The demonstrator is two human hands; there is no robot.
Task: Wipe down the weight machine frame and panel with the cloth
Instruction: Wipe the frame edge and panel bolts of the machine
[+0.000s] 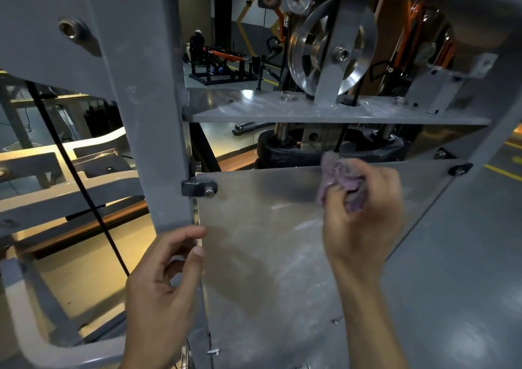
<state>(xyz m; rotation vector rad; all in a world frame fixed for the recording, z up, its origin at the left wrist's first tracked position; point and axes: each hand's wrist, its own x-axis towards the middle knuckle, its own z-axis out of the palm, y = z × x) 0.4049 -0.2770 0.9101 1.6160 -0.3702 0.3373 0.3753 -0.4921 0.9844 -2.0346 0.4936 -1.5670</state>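
Cloth (340, 180) — bunched in right hand (364, 213) fingers, against panel (268, 255) top edge; left hand (163, 278) fingers gripping frame (152, 114) post.

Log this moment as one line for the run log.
stage: wiping panel | right hand: grips purple cloth near top edge of panel | left hand: curled round frame upright edge | streaks visible on panel
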